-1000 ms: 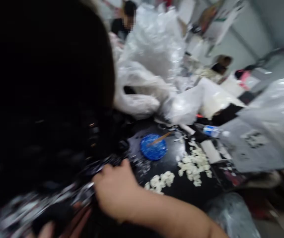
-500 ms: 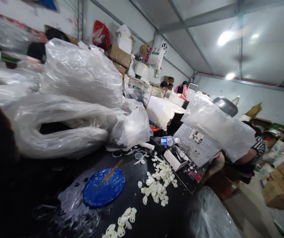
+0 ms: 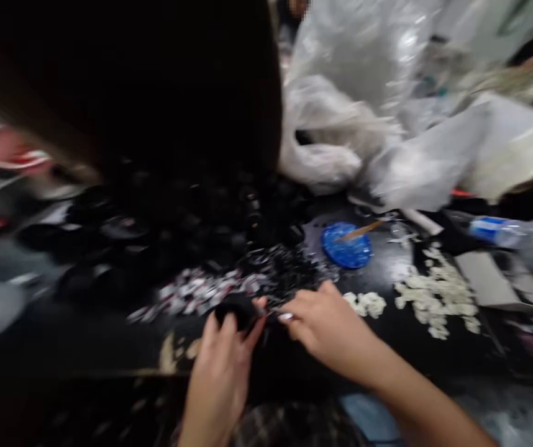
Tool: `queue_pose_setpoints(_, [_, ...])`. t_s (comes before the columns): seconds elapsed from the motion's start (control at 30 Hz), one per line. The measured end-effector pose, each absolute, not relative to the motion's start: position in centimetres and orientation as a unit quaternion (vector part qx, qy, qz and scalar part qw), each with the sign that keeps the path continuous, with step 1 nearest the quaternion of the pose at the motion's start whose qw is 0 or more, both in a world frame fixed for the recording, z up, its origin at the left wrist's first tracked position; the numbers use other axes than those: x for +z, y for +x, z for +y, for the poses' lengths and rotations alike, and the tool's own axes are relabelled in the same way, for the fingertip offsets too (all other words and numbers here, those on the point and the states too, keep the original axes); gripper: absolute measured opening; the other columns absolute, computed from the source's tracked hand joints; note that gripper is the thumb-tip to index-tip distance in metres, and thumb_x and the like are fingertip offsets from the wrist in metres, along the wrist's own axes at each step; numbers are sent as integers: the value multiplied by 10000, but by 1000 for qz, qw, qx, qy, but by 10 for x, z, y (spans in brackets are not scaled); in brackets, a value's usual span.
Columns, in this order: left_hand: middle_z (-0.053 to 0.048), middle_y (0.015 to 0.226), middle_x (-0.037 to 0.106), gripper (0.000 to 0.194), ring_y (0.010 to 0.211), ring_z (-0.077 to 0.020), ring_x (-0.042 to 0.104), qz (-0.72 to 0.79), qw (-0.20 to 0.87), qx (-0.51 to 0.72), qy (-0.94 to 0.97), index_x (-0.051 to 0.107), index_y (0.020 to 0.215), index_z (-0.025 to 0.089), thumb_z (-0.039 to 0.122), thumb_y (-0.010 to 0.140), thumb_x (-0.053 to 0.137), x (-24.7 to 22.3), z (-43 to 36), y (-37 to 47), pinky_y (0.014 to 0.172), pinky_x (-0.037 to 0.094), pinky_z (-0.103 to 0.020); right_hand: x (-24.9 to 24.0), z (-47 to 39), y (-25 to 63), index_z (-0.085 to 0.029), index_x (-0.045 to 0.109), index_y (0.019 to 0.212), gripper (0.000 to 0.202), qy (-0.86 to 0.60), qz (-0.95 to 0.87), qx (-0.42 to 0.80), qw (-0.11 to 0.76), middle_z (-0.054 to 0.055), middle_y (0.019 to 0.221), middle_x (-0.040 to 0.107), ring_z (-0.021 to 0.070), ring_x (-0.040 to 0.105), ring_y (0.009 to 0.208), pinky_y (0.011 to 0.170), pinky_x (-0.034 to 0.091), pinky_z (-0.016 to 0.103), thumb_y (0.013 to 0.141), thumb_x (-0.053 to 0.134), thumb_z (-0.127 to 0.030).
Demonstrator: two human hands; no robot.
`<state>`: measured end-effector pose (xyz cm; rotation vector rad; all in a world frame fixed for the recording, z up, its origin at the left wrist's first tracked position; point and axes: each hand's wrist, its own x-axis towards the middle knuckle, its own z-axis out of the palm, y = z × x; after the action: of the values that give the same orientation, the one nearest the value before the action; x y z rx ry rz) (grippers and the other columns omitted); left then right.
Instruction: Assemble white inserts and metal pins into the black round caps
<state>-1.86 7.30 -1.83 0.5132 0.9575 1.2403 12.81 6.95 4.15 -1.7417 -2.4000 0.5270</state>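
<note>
1. Left hand [image 3: 222, 354] grips a black piece [image 3: 238, 308] above the front part of the dark surface [image 3: 122, 347], its fingers closed round it.
2. Right hand [image 3: 327, 323] has its fingers bunched, with a pale glint at their tips; blur hides whether they hold anything.
3. Between the two hands lies the black piece: in contact with the left, and just left of the right fingertips. Its long axis seems to run roughly crosswise, though blur leaves that unsure.
4. Behind the black piece spread small white-and-red bits [image 3: 201, 288]; cream pieces [image 3: 364, 304] sit just beyond the right forearm. Farther back, a stick [image 3: 362, 231] rests on the blue disc [image 3: 346, 246].
5. Half a second ago neither hand was in view and ceiling lights showed; now the view is tipped down, with both hands near its lower middle.
</note>
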Motion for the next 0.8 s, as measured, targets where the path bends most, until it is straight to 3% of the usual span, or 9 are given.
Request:
queue_pose_setpoints(0.17, [-93, 1066, 716, 278, 1114, -276, 630, 423, 690, 555, 196, 644, 1043, 212, 414, 852, 640, -18, 72, -33, 961, 511, -444, 40, 71, 123, -205, 659, 846, 171, -568, -780, 252, 75, -18, 824, 667, 133, 567, 737, 716, 308, 303, 954, 527, -213])
queue_pose_setpoints(0.53, [-51, 1166, 683, 255, 1144, -230, 609, 444, 669, 535, 263, 627, 1110, 262, 349, 871, 642, -28, 56, -34, 896, 536, -295, 45, 74, 119, -173, 670, 867, 166, -576, -802, 158, -2, 29, 826, 679, 190, 593, 760, 734, 269, 352, 917, 514, -145])
queue_pose_setpoints(0.7, [-47, 1030, 737, 205, 1038, -200, 668, 409, 710, 545, 179, 683, 1031, 226, 351, 876, 636, -18, 58, -31, 902, 550, -300, 41, 71, 126, -209, 690, 1056, 178, -568, -776, 244, 124, 11, 911, 722, 159, 619, 806, 744, 287, 326, 961, 546, -251])
queue_pose_setpoints(0.8, [-21, 1001, 750, 251, 954, -187, 697, 417, 713, 551, 119, 707, 1016, 230, 360, 802, 719, -15, 56, -27, 866, 576, -287, 36, 67, 128, -230, 703, 1028, 145, -596, -712, 279, 245, -23, 876, 739, 128, 623, 786, 775, 313, 301, 931, 607, -279])
